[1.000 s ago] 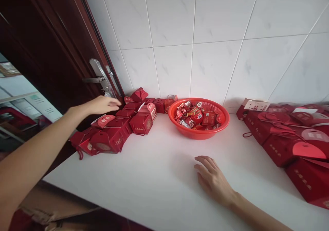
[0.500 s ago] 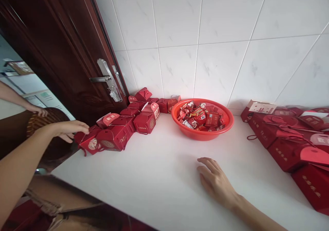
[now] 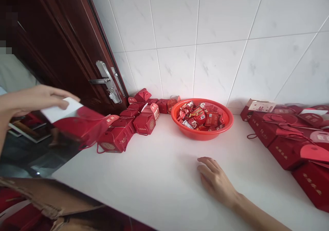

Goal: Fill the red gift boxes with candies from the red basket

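Off the left end of the white tabletop, in the head view, the left hand has a red paper gift box with a dark red cord. Its fingers are pinching the box's white-lined flap, and the whole box sits tilted and kinda blurry, overlapping the tabletop's corner and the near end of a bunch of similar red cardboard boxes. Can't really tell if it's touching them.

Meanwhile the right hand isn't holding anything: fingers loosely curled and a bit apart, palm down, low over the bare middle of the table. Couldn't say if the fingertips actually touch the surface.

Beyond it, near the wall, there's a round orange-red plastic basket with shiny red wrapped candies in it. Over on the right side, more red boxes with gold lettering are packed close together. White marbled tiles run along the back, a dark reddish-brown door with a silver handle stands at left, and torn brown cardboard shows below the table edge.
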A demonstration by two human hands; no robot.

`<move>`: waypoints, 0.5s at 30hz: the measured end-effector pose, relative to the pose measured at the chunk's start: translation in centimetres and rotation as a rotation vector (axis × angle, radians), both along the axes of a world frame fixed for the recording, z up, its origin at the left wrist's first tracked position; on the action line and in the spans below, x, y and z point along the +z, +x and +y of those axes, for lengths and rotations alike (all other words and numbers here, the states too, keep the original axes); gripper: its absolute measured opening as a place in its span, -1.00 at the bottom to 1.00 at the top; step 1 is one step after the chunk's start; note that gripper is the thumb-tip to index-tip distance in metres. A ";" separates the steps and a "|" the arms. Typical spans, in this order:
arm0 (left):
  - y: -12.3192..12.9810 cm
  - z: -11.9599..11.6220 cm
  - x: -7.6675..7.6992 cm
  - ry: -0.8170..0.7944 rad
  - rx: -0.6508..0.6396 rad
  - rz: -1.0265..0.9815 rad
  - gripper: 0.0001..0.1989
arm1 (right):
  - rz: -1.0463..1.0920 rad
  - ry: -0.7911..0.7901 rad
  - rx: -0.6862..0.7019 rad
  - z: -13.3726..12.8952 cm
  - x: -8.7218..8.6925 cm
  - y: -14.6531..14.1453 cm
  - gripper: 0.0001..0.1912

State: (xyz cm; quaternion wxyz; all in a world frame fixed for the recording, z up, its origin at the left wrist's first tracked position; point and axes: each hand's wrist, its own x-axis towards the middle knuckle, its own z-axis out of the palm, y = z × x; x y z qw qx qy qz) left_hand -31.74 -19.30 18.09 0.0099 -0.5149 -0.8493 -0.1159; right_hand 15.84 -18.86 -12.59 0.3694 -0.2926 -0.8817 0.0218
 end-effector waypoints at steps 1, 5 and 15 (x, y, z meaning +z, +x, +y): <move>1.7 0.5 0.6 -0.085 -0.012 -0.079 -0.40 | 0.011 -0.014 -0.001 0.0 0.1 0.0 -0.74; 11.3 2.6 -0.4 -0.101 -0.498 -0.057 -0.50 | 0.108 -0.153 -0.038 0.2 0.5 0.3 -0.73; 26.3 5.1 -13.9 -0.058 -1.077 -0.369 -0.71 | 0.488 -0.273 -0.206 0.0 4.2 3.3 -0.66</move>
